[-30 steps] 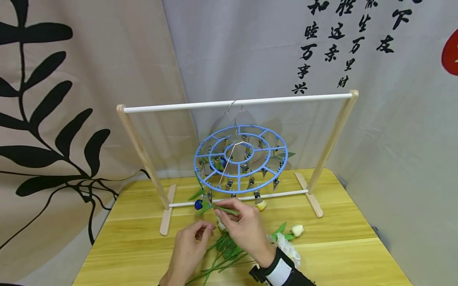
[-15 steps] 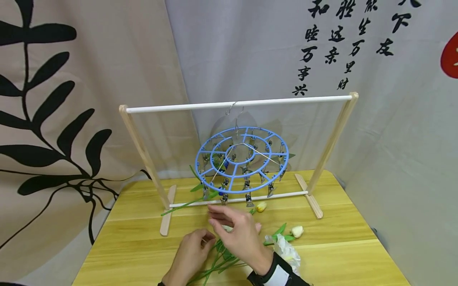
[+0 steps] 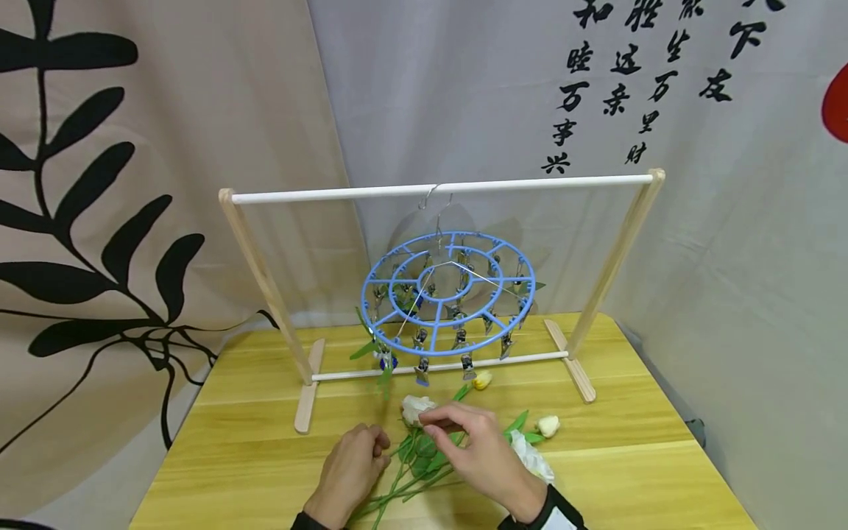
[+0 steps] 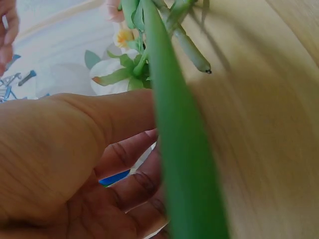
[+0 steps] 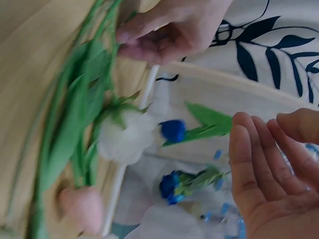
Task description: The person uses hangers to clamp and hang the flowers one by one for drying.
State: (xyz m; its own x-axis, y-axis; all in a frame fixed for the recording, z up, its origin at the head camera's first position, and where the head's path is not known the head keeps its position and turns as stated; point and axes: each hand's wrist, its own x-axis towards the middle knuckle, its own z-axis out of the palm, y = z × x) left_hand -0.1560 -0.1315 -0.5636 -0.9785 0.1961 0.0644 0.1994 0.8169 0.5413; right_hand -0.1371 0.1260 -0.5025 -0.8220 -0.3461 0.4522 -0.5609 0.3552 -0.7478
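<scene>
My right hand [image 3: 480, 453] is just right of a white flower [image 3: 412, 409], over leafy stems [image 3: 424, 460]. In the right wrist view its fingers [image 5: 244, 174] are extended, with nothing in them. My left hand [image 3: 351, 467] is low over the table, left of the stems, its fingers loosely bent; the left wrist view has a green stem [image 4: 179, 149] crossing close in front of them. A blue tulip [image 5: 172, 131] with green leaves hangs at the near left of the blue round clip hanger [image 3: 433, 352]. A blue rose [image 5: 171, 188] hangs there too.
A rack with a white top bar [image 3: 331, 195] and wooden legs [image 3: 268, 287] holds the hanger, which has several metal clips [image 3: 467, 364]. On the table [image 3: 232, 471] lie a yellow tulip [image 3: 482, 380], a white tulip [image 3: 548, 425], a white bloom [image 3: 533, 458] and a pink tulip [image 5: 82, 209].
My right hand has let go of the blue tulip's stem and moved down and right. The tulip has swung on its clip, and the hanger has turned slightly. My left hand has shifted slightly down.
</scene>
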